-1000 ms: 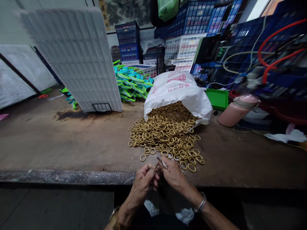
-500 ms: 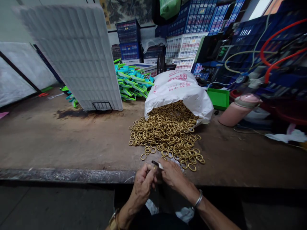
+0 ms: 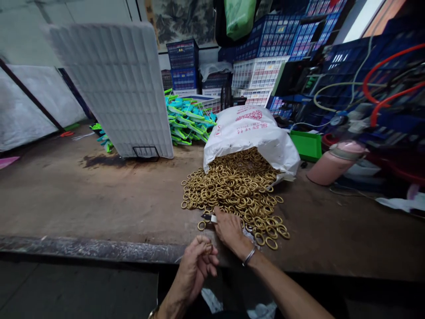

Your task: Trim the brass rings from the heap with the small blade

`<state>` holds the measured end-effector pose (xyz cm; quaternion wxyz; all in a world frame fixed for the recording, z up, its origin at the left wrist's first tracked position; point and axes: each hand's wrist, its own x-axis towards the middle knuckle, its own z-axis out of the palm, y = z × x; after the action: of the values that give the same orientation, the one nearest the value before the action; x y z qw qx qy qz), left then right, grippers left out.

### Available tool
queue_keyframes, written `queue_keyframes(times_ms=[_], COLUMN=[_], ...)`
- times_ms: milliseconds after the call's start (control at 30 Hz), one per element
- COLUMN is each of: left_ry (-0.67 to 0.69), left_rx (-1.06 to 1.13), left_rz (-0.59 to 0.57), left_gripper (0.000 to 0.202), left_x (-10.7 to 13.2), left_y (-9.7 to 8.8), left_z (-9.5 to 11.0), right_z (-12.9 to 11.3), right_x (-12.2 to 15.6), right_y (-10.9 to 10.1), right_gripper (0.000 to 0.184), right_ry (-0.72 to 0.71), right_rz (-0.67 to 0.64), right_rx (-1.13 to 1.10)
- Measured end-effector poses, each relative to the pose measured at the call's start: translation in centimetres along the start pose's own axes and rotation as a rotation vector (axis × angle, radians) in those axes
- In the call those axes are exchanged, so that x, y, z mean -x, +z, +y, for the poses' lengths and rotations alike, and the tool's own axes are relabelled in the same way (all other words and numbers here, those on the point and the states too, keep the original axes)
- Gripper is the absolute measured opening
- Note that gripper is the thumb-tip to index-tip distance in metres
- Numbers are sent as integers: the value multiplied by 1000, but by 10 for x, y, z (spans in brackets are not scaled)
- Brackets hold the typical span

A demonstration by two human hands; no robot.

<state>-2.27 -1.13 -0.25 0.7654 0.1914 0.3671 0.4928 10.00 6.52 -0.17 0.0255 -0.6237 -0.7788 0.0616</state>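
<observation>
A pile of brass rings [image 3: 232,190] spills from a white sack [image 3: 252,133] lying on the brown worktable [image 3: 99,199]. My right hand [image 3: 229,230] reaches onto the table at the near edge of the pile, fingers closed on a small dark tool with a white band [image 3: 210,218], beside a loose ring [image 3: 201,226]. My left hand [image 3: 197,261] hovers at the table's front edge, fingers curled in a pinch; a bit of brass ring shows between the fingertips. A bracelet circles the right wrist.
A white ribbed panel [image 3: 113,88] stands at the back left. Green and blue plastic parts [image 3: 186,117] are stacked behind it. A green tray [image 3: 307,144], a pink flask [image 3: 335,161], stacked crates [image 3: 259,71] and red hoses [image 3: 388,84] crowd the right.
My hands have parted. The right hand has moved forward onto the table toward the rings with the tool, while the left hand has stayed near the table's edge.
</observation>
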Motion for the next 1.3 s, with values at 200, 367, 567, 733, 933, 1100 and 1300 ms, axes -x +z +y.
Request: queue_keyframes(times_ms=[200, 367, 567, 733, 933, 1100, 1300], left_ry=[-125, -97, 254, 535, 548, 419, 80], left_rx=[202, 119, -412, -859, -951, -782, -568], left_rz=[39, 71, 159, 13, -107, -51, -69], left_gripper=[17, 22, 27, 24, 16, 18, 33], left_x=[-7, -11, -19, -25, -21, -17, -14], left_y=[-12, -7, 0, -4, 3, 14, 17], left_z=[0, 1, 2, -5, -7, -3, -2], right_z=[4, 10, 21, 26, 23, 19, 14], right_x=[-3, 1, 10, 23, 37, 41, 43], right_y=[11, 7, -8, -10, -8, -9, -11], right_gripper=[37, 27, 12, 9, 14, 22, 25], right_ry=[-13, -29, 36, 76, 218, 149, 105], right_rz=[46, 110, 60, -111, -233, -48, -63], right_rx=[-1, -39, -357, -941, -1264, -1084, -1030])
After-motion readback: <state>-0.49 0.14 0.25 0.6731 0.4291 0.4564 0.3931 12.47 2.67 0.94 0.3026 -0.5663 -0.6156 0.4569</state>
